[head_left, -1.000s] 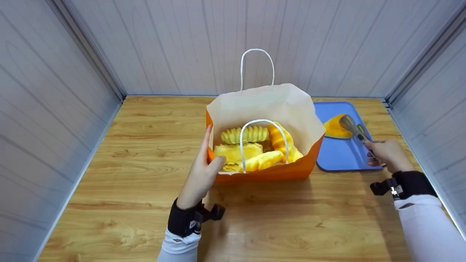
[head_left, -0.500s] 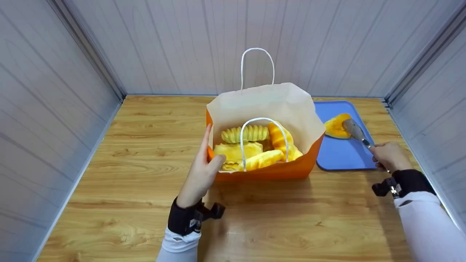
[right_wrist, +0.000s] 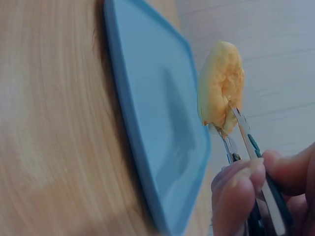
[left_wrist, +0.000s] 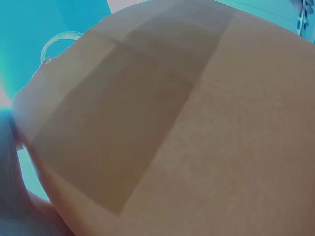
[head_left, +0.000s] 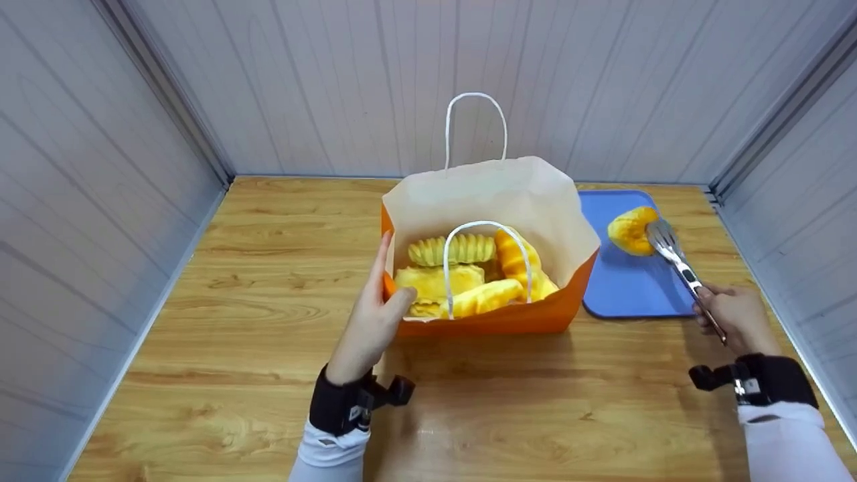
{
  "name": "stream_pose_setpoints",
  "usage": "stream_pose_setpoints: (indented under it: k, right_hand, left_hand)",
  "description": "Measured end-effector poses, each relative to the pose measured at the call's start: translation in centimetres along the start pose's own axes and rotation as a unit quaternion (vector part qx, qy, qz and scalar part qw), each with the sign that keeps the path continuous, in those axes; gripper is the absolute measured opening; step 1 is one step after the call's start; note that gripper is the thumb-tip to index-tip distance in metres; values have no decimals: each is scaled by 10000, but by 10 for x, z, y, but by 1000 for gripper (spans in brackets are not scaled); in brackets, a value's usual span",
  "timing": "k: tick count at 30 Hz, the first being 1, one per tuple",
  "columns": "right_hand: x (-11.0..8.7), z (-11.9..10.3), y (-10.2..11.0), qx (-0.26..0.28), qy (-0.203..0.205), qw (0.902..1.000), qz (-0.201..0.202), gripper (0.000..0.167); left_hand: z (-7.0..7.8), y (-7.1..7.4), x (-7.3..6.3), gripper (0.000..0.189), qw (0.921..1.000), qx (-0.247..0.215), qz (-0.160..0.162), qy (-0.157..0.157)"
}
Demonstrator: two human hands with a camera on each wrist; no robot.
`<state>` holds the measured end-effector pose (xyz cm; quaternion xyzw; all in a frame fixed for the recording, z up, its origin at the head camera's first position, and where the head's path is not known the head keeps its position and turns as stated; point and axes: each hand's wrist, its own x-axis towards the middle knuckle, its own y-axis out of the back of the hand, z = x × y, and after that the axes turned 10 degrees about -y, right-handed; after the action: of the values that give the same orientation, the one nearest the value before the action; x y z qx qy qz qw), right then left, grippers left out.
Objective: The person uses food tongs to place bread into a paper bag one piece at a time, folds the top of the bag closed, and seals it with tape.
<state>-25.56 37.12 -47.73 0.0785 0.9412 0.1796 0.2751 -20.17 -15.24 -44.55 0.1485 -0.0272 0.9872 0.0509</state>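
Note:
My left hand (head_left: pixel 371 321) grips the left edge of an orange paper bag (head_left: pixel 499 326), its thumb over the rim and the fingers along the outer side. The bag stands upright with its mouth open. Several yellow breads lie inside, among them a ridged roll (head_left: pixel 452 250). To the right, my right hand (head_left: pixel 736 318) holds metal tongs (head_left: pixel 684 271). A golden bread (head_left: pixel 631 231) is pinched between the tong tips. In the right wrist view that bread (right_wrist: pixel 221 81) hangs above the blue tray (right_wrist: pixel 142 98), apart from it. The left wrist view is mostly filled by the bag's side (left_wrist: pixel 236 137).
The blue tray (head_left: pixel 619 294) lies right of the bag, partly behind it. White rope handles (head_left: pixel 475 95) stand up from the bag's rims. Panelled walls (head_left: pixel 301 87) enclose the wooden table (head_left: pixel 268 268) at the back and both sides.
The tongs have turned and lifted the bread off the tray, shifting it a little right. My right hand has drawn slightly back toward me. The left hand keeps its place on the bag.

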Motion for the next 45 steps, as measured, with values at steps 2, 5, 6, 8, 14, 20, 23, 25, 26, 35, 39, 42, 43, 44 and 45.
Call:
stream_pose_setpoints:
  k: [2,5,6,8,14,20,23,25,26,35,39,42,43,44,45]
  right_hand:
    - [-9,0,1,254,170,9995,-2,57]
    - [-25,-6,3,342,436,9984,121,57]
    - [-30,-9,4,332,529,9979,178,57]
    - [-41,-19,5,312,794,9958,327,58]
    - [-77,-55,-3,-127,2362,9627,1313,47]
    - [-109,-93,-18,-1046,4175,8733,2283,40]
    - [-121,-113,-26,-1919,5157,7906,2686,35]
    - [-126,-126,-33,-2423,5774,7238,2899,29]
    - [-129,-132,-36,-2652,6021,6909,2996,29]
    - [-132,-175,-71,-3757,7079,5434,2501,37]
    - [-131,-189,-82,-3958,7273,5228,2025,29]
    - [-129,-195,-92,-4115,7330,5145,1693,32]
    - [-128,-197,-95,-4183,7337,5108,1608,32]
    - [-127,-198,-99,-4243,7346,5062,1552,32]
    - [-125,-199,-103,-4318,7345,5015,1497,30]
  left_hand:
    - [0,0,1,84,10000,31,-10,8]
    - [0,1,0,84,9999,99,6,-43]
    - [-1,2,0,84,9999,122,16,-52]
    - [0,3,0,85,9999,141,40,-62]
    - [0,5,-2,85,9999,89,120,-6]
    - [1,6,-2,84,9999,35,130,-46]
    - [2,6,-2,85,9999,34,124,-55]
    - [1,6,-1,85,9999,66,111,-45]
    - [1,5,-1,85,9999,82,103,-53]
    - [3,6,-2,85,9998,97,137,-78]
    - [3,5,-3,85,9999,128,115,1]
    - [4,4,-3,85,9999,109,87,-18]
    - [5,4,-3,85,9999,111,76,-32]
    - [5,4,-3,85,9999,103,65,-52]
    - [5,4,-3,85,9999,89,54,-71]
